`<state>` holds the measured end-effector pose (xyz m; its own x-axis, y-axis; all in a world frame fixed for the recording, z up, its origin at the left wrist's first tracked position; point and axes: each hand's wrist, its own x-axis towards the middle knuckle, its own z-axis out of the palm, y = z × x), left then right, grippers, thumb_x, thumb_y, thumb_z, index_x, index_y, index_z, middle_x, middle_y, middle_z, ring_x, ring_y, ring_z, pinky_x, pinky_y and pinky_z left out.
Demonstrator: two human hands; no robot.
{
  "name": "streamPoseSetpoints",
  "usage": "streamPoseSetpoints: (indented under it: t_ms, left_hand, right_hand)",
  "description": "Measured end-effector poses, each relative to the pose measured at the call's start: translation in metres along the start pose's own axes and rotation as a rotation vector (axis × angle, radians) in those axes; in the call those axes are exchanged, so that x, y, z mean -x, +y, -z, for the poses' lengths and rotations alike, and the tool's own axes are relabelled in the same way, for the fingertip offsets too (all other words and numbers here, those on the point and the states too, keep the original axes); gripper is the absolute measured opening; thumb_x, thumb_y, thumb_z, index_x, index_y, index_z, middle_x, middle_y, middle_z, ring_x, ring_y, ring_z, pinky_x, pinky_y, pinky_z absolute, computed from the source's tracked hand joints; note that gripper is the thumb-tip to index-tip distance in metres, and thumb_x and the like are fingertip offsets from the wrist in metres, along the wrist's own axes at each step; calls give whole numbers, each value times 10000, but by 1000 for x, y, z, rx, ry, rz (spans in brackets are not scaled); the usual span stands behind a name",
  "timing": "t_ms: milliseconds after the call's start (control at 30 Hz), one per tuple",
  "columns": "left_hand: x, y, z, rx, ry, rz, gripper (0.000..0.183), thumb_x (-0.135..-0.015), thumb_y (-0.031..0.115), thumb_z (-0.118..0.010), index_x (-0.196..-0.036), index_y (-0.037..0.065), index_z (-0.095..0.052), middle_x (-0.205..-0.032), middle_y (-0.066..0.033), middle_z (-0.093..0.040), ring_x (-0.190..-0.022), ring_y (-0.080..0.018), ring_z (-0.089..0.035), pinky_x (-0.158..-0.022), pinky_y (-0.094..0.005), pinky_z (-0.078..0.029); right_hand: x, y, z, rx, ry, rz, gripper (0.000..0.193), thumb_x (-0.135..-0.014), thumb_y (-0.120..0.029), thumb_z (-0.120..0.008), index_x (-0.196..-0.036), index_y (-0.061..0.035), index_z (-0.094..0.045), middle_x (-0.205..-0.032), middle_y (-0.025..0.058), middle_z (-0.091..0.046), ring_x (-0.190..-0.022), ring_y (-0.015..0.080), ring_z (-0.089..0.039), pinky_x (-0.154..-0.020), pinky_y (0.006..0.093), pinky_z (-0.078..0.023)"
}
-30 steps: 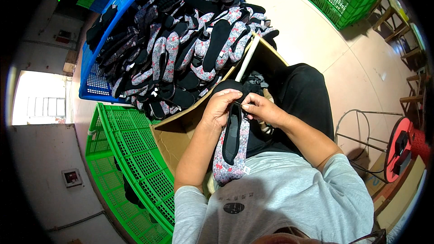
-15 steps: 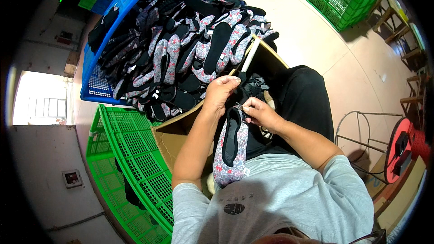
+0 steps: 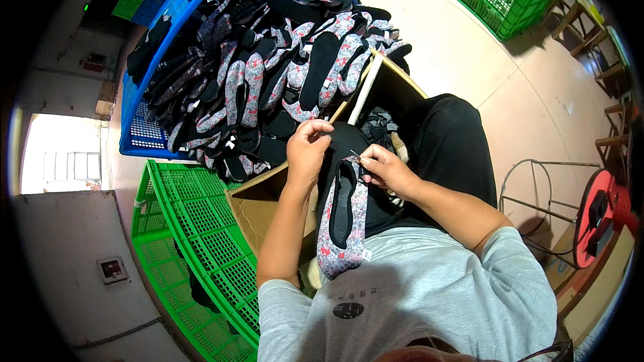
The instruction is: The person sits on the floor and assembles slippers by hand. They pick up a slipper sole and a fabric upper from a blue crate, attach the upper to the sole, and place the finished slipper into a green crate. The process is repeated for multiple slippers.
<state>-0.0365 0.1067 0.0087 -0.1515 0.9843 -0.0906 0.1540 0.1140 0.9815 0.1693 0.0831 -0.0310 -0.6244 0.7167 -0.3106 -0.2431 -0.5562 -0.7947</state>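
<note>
A slipper-like fabric shoe (image 3: 329, 249) in a grey, white and red floral print lies lengthwise across my lap, its dark opening facing up and a small white tag at its near end. At its far end, my right hand (image 3: 389, 170) is closed in a pinch, with a thin shiny needle (image 3: 354, 153) sticking out from the fingertips. The right fingers also touch the shoe's edge there. My left hand (image 3: 308, 151) is raised to the left of the shoe, apart from it, thumb and forefinger pressed together. Whatever lies between those fingertips is too small to tell.
A big heap of similar floral and black shoes (image 3: 251, 84) fills a blue crate (image 3: 154, 135) ahead on the left. Close to my left arm stand a cardboard box (image 3: 260, 209) and a green crate (image 3: 201, 204). Another green crate (image 3: 500, 0) and a red-topped stool (image 3: 582, 221) are on the right.
My left hand has moved left and slightly down, away from the shoe and my right hand. The right hand and the shoe have stayed nearly in place.
</note>
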Motion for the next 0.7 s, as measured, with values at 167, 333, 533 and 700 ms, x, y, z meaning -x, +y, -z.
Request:
streamPoseSetpoints:
  t_ms: [167,333,533,700]
  left_hand:
    - [36,24,3,-16,-225,-170,258,-762,-102,-586,-993,6,-623,-1129,-76,-581,-1105,-164,-552,-986,-292,-421]
    - [54,24,-11,-448,-227,-328,237,-678,-46,-622,-901,30,-646,-1052,-111,-616,-1052,-258,-591,-959,-332,-431]
    - [66,13,-20,-560,-61,-399,176,-676,-15,-650,-847,22,-629,-931,-111,-647,-928,-305,-605,-864,-372,-475]
    - [73,6,-19,-424,89,-320,162,-682,-26,-651,-838,15,-636,-873,-122,-652,-853,-302,-621,-804,-365,-494]
  right_hand:
    - [-1,3,2,-44,-2,-6,162,-1018,-269,-524,-1017,-107,-525,-729,-1,-567,-531,35,-409,-462,180,-299]
    - [0,4,3,-69,-4,-17,164,-1020,-267,-515,-1028,-104,-528,-734,-2,-574,-532,35,-416,-454,180,-298]
    - [3,0,2,-76,-1,-20,182,-1025,-280,-505,-1047,-101,-526,-755,0,-580,-544,36,-421,-457,183,-300]
    - [6,-4,2,-10,-83,34,182,-1025,-256,-510,-1074,-81,-524,-802,9,-577,-623,41,-463,-540,192,-373]
